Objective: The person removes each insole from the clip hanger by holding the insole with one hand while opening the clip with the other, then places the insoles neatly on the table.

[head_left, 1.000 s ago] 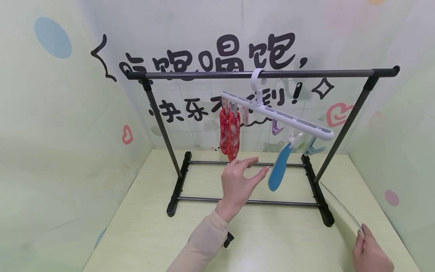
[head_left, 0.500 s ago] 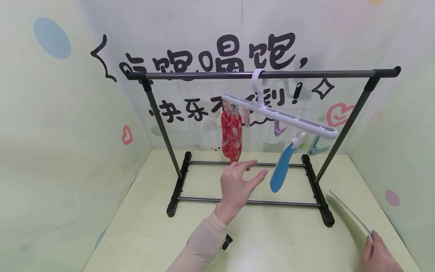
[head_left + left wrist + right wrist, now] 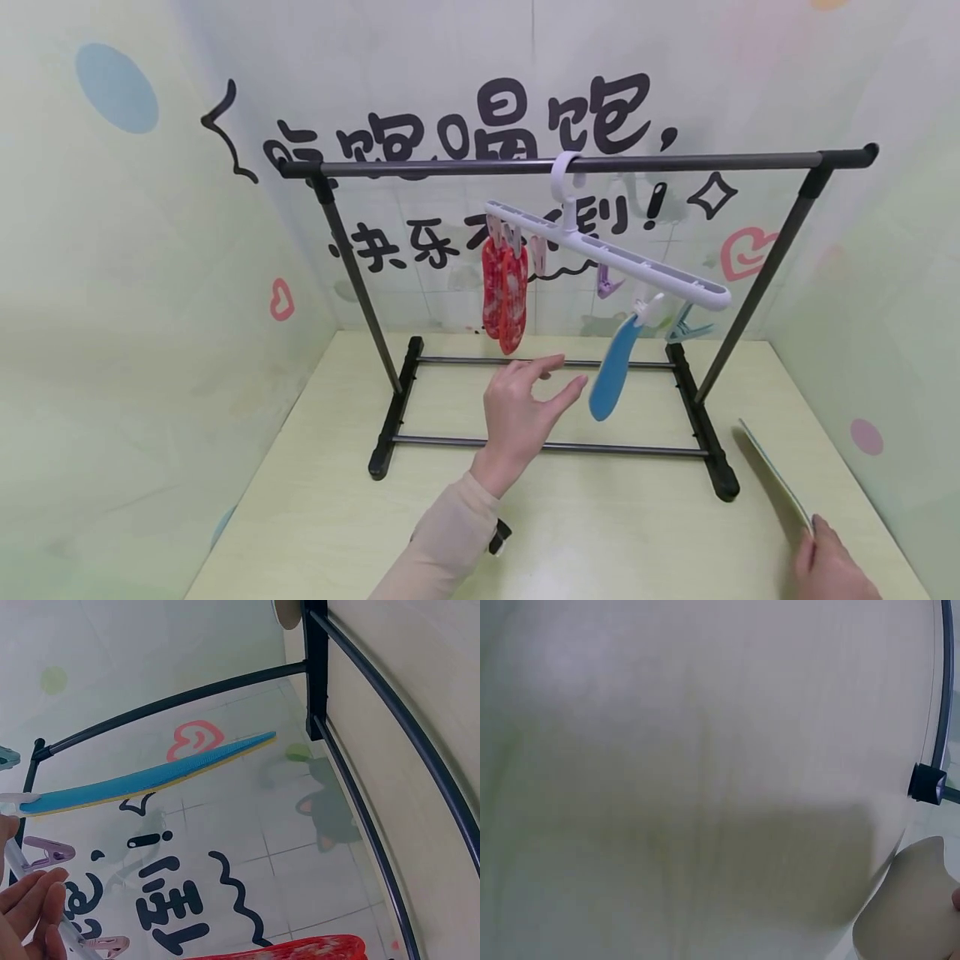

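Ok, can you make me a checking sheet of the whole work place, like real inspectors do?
Surface: pale table; a dark rack stands on it.
Job's things: hanger hooked on the rack's top bar; red insoles clipped near one end, blue insole hanging tilted towards the other.
Clutter: small dark object by the left sleeve, partly hidden; can't tell what.
Hands: left hand holds nothing, thumb and fingers apart; right hand grips a thin flat piece.
Cables: nothing seen.
Surroundings: patterned walls, big black writing behind.
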Motion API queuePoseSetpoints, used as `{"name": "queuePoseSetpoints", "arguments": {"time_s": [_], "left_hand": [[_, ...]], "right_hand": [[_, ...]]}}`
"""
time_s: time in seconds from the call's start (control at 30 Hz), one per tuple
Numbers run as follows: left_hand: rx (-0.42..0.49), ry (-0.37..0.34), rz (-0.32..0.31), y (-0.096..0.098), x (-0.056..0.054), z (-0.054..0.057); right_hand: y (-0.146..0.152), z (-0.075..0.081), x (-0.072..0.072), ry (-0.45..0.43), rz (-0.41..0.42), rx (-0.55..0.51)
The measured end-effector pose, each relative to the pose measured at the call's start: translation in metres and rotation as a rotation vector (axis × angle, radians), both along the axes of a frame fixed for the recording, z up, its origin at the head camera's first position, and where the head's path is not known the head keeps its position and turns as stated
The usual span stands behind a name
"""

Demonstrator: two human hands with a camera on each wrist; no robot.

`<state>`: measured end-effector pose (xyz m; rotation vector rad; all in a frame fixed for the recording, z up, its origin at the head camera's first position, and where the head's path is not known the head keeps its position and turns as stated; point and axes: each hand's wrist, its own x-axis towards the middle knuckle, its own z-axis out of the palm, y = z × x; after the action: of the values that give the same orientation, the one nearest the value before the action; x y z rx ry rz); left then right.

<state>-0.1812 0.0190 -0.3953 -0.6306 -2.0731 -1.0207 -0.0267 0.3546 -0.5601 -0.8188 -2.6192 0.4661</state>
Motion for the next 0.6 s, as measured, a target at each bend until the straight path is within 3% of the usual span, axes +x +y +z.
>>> {"name": "queuePoseSetpoints", "arguments": {"time_s": [0.17, 0.6], "left_hand": [[0.001, 0.004, 0.000, 0.0002, 0.0000, -0.0012], [-0.008, -0.025, -0.001, -0.0006, 0.0008, -0.0014]], "right_hand": [[-0.0002, -0.0027, -0.0012, -0.005, -0.008, 0.001], [0.0012, -0.0083, -0.0094, -0.212, -0.036, -0.049]]}}
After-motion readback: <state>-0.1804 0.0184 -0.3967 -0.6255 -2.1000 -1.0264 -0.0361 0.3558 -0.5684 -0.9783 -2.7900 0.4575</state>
